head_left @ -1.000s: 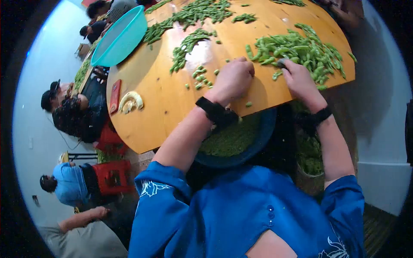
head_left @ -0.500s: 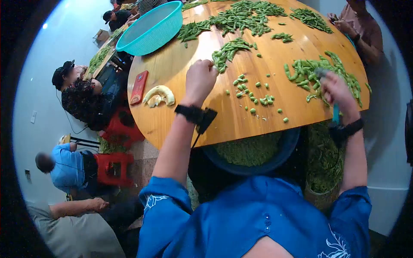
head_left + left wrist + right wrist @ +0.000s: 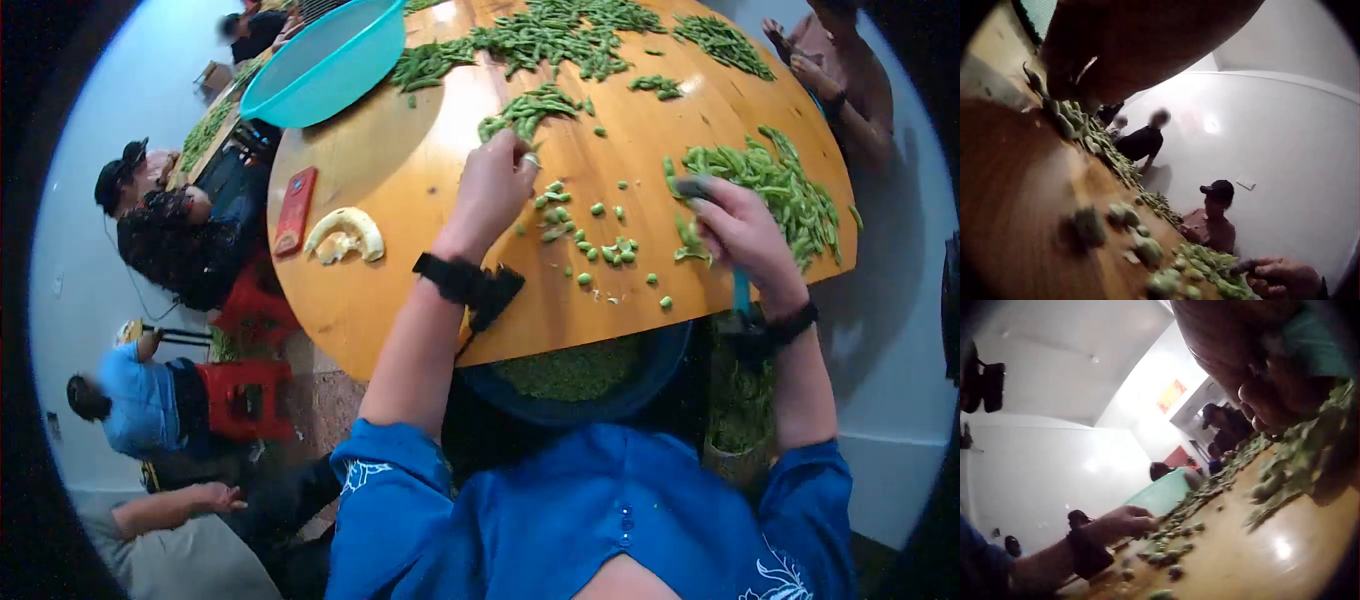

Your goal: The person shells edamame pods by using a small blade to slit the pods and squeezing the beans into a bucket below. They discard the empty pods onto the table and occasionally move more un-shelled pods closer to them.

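Note:
My left hand (image 3: 495, 185) is curled at the near end of a small heap of green bean pods (image 3: 540, 100), fingertips right by the pods; whether it pinches one I cannot tell. Shelled green beans (image 3: 584, 278) lie scattered between the hands. My right hand (image 3: 745, 230) is at the left side of a larger pile of pods (image 3: 790, 190), its fingers curled around a teal strip-like handle (image 3: 741, 292) that sticks out toward the wrist. A dark grey cover (image 3: 693, 187) sits on one of its digits. Pods (image 3: 1291, 469) lie below this hand in the right wrist view.
A teal basket (image 3: 325, 70), a red phone (image 3: 296, 210) and a curved peel (image 3: 345, 235) are on the left of the wooden table (image 3: 400, 300). More pods (image 3: 570, 35) lie farther back. Below the edge stands a blue tub (image 3: 520, 405). Another person (image 3: 850, 85) sits at the far right.
At first both hands were close together near the table's front edge. The left went over to the small pod heap, then shifted slightly right. The right went into the large pile and drew back left.

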